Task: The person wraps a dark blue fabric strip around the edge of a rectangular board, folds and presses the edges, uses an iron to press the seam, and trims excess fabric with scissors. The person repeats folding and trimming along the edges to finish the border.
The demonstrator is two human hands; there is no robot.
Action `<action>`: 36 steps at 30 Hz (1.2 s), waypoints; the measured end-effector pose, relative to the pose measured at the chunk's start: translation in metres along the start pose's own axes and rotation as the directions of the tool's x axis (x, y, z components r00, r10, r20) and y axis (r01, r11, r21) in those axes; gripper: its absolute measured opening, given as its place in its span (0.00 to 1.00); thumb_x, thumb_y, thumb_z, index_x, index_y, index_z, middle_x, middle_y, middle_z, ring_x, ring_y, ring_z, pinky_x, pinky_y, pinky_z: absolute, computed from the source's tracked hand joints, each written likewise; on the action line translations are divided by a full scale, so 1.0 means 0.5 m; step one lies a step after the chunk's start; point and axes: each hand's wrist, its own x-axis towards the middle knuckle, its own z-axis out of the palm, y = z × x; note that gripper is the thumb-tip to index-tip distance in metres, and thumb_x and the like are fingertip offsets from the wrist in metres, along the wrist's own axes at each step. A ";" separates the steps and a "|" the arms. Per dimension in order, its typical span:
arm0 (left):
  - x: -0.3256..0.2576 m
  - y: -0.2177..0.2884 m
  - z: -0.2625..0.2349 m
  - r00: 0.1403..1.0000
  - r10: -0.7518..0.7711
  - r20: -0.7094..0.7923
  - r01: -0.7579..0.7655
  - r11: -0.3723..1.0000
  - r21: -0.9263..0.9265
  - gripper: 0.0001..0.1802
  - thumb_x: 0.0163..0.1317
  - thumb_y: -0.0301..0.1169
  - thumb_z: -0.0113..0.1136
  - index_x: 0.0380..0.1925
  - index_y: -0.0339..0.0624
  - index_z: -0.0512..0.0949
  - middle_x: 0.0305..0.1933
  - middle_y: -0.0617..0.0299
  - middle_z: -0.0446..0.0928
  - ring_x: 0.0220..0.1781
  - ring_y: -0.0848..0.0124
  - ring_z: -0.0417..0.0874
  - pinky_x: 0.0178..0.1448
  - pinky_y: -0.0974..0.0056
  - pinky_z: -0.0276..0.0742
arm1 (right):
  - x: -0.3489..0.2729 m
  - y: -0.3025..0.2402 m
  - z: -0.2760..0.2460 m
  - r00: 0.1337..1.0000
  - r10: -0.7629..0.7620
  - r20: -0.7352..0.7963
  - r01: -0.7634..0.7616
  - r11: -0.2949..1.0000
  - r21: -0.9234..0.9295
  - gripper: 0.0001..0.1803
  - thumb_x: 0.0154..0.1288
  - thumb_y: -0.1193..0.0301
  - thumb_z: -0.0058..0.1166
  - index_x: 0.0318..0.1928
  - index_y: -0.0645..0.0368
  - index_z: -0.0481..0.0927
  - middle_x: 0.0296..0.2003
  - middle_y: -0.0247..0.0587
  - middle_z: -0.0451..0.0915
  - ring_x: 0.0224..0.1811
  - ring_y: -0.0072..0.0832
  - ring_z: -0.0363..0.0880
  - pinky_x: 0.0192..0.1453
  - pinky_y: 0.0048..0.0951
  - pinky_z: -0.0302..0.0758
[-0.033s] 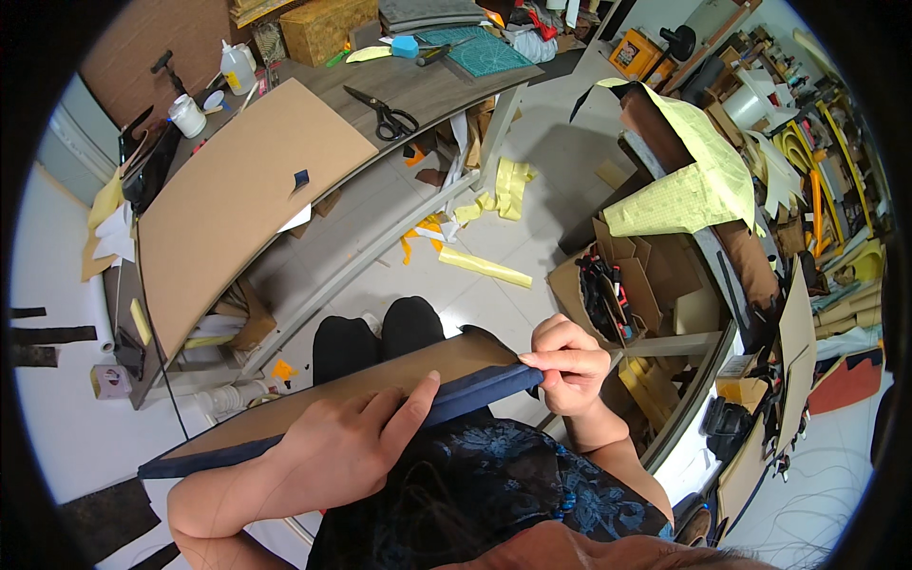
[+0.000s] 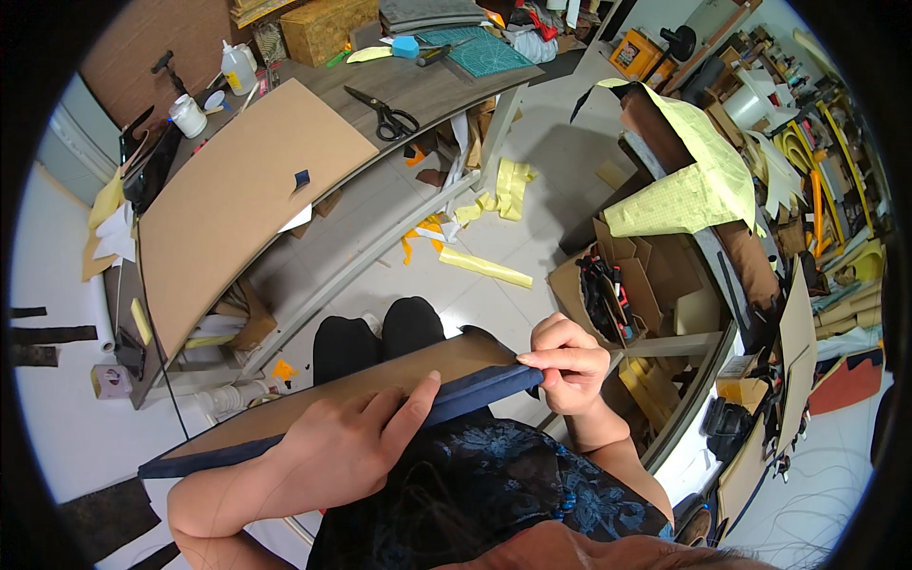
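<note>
Across my lap lies a long brown board (image 2: 361,389) with navy fabric (image 2: 484,388) along its near edge. My left hand (image 2: 347,442) holds the board near its middle, with fingers laid over the face and edge; its underside grip is hidden. At the board's right corner, my right hand (image 2: 573,366) pinches the navy fabric between thumb and curled fingers. A dark flap (image 2: 486,337) sticks up at the far right corner.
A large brown sheet (image 2: 247,190) covers much of the workbench on the left, near black scissors (image 2: 385,114), a white jar (image 2: 187,116) and a green cutting mat (image 2: 484,52). Yellow scraps (image 2: 484,267) litter the floor. Tools fill a cardboard box (image 2: 646,275) at right.
</note>
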 end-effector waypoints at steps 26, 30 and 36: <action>0.027 -0.004 -0.013 0.976 -0.209 -0.058 0.212 0.976 0.057 0.20 0.64 0.37 0.65 0.48 0.37 0.72 0.30 0.52 0.80 0.27 0.54 0.83 0.28 0.57 0.78 | -0.032 0.132 -0.003 0.920 0.285 -0.270 -0.226 0.946 0.231 0.38 0.79 0.47 0.31 0.63 0.72 0.74 0.45 0.39 0.69 0.48 0.27 0.66 0.56 0.27 0.61; 0.040 -0.024 -0.014 0.951 -0.250 -0.180 0.286 0.935 0.210 0.20 0.67 0.44 0.63 0.33 0.40 0.69 0.21 0.55 0.75 0.22 0.53 0.81 0.24 0.55 0.74 | -0.066 0.145 0.027 0.910 0.264 -0.319 -0.201 0.955 0.217 0.34 0.78 0.49 0.35 0.57 0.72 0.77 0.46 0.41 0.70 0.50 0.28 0.68 0.61 0.30 0.62; 0.053 -0.048 0.008 0.836 -0.243 -0.492 0.420 0.860 0.289 0.24 0.64 0.48 0.65 0.28 0.41 0.67 0.19 0.58 0.72 0.17 0.55 0.77 0.20 0.56 0.71 | -0.111 0.192 0.025 0.847 0.172 -0.503 -0.199 0.980 -0.001 0.20 0.74 0.64 0.48 0.55 0.67 0.79 0.50 0.41 0.72 0.52 0.28 0.70 0.61 0.29 0.66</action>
